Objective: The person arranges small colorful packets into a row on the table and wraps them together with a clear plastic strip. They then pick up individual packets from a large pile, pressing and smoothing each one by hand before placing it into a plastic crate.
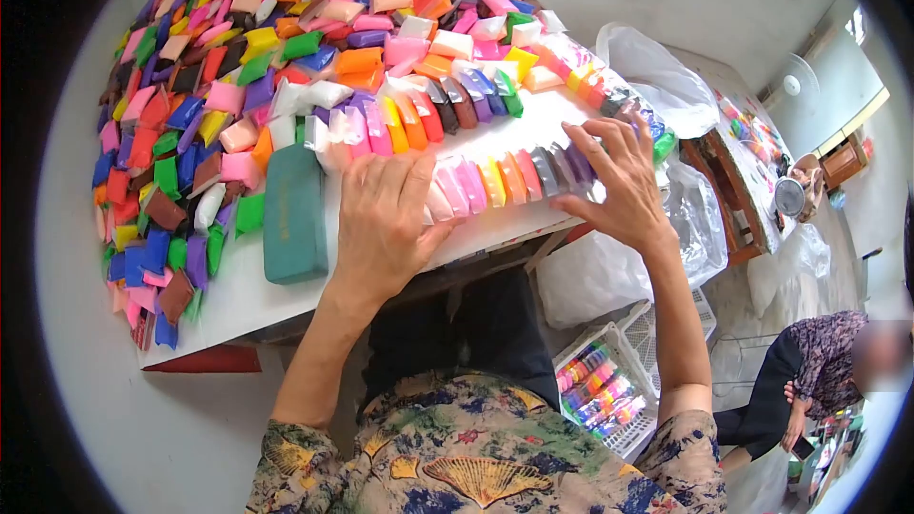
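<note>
Spread wide, my right hand has its thumb and fingers parted about the right end of the near row of packets. My left hand bends over the other end; its palm hides the contact, so from my remote seat I cannot tell how firmly it pinches.

I see the near row lying between the hands, its long axis running from one to the other and rising slightly toward the right. Neither hand is nearer, since each is at an end. Just beyond, roughly parallel, lies the far row.

Under them is the white table. A green case rests just left of my left hand, and a heap of packets covers the far left side. Below the table, to the right, a crate holds more colored packets. Farther off in the room I make out a fan and a seated person with a phone.
</note>
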The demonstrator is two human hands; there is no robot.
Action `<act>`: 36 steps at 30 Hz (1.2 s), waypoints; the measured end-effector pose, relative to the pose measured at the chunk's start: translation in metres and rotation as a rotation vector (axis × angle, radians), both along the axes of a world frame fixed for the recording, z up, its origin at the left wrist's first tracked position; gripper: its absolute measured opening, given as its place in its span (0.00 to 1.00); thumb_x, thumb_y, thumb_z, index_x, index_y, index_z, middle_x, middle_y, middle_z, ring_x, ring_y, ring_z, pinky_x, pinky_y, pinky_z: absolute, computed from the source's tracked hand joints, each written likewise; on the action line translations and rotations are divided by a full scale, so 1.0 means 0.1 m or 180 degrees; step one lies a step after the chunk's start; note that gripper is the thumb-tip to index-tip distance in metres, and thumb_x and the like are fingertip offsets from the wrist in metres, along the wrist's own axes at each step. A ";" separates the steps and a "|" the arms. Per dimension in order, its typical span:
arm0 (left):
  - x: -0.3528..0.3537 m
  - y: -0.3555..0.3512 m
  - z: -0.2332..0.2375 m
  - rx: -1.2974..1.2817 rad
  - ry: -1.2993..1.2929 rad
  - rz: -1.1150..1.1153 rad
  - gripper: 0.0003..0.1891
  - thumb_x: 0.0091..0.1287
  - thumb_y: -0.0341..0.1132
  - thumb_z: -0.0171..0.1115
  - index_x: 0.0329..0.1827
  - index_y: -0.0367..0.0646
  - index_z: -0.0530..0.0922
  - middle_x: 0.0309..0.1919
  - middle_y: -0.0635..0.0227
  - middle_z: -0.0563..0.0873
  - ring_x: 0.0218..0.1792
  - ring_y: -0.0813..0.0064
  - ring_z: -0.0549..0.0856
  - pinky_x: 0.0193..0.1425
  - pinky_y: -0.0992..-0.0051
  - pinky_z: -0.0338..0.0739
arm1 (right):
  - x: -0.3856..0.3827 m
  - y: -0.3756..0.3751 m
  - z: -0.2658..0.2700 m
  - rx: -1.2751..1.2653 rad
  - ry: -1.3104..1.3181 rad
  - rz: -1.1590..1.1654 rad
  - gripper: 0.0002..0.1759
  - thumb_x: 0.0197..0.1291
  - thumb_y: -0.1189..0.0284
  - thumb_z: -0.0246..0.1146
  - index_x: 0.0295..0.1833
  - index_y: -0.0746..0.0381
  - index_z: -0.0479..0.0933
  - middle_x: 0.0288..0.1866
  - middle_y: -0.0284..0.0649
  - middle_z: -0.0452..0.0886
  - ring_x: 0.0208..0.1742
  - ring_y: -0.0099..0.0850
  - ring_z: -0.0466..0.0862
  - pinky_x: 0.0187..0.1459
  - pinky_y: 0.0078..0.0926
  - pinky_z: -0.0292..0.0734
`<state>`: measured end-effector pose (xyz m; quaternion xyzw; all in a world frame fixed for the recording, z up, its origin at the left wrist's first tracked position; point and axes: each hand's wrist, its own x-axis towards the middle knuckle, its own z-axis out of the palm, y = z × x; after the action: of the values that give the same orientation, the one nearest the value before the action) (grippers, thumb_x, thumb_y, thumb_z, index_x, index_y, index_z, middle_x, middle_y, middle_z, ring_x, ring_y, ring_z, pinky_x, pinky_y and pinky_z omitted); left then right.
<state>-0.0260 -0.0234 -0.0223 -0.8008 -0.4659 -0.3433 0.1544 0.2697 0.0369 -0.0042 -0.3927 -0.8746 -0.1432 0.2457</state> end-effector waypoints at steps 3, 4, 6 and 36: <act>-0.07 -0.14 0.01 -0.0080 0.0015 -0.0108 0.38 0.49 0.40 0.79 0.64 0.39 0.74 0.56 0.58 0.80 0.58 0.55 0.78 0.65 0.58 0.68 | 0.03 -0.21 0.02 0.0047 0.0150 0.0054 0.49 0.37 0.56 0.81 0.69 0.55 0.73 0.58 0.39 0.76 0.64 0.41 0.74 0.77 0.60 0.50; -0.10 -0.18 -0.01 -0.0174 -0.0024 -0.0097 0.39 0.48 0.39 0.79 0.65 0.40 0.74 0.58 0.58 0.79 0.58 0.55 0.77 0.65 0.58 0.68 | 0.06 -0.26 0.00 0.0058 0.0154 0.0018 0.48 0.37 0.56 0.81 0.69 0.55 0.74 0.57 0.39 0.76 0.63 0.41 0.74 0.76 0.60 0.50; -0.15 -0.28 -0.07 -0.0367 -0.0106 -0.0078 0.41 0.46 0.37 0.80 0.66 0.40 0.73 0.60 0.59 0.78 0.59 0.55 0.77 0.65 0.58 0.69 | 0.10 -0.31 -0.06 0.0172 0.0135 0.0007 0.46 0.37 0.60 0.81 0.67 0.55 0.75 0.56 0.39 0.77 0.62 0.41 0.76 0.76 0.59 0.53; -0.08 -0.28 -0.21 -0.0110 -0.0621 0.0238 0.16 0.69 0.33 0.63 0.58 0.42 0.82 0.51 0.60 0.82 0.50 0.57 0.79 0.57 0.61 0.74 | -0.20 -0.25 -0.28 0.0346 0.0718 0.0536 0.19 0.56 0.71 0.70 0.54 0.57 0.81 0.50 0.40 0.79 0.51 0.43 0.78 0.54 0.42 0.72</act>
<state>-0.0344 -0.0511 -0.0434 -0.7481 -0.5142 -0.4056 0.1072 0.2500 0.0115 -0.0326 -0.3176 -0.8622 -0.1242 0.3745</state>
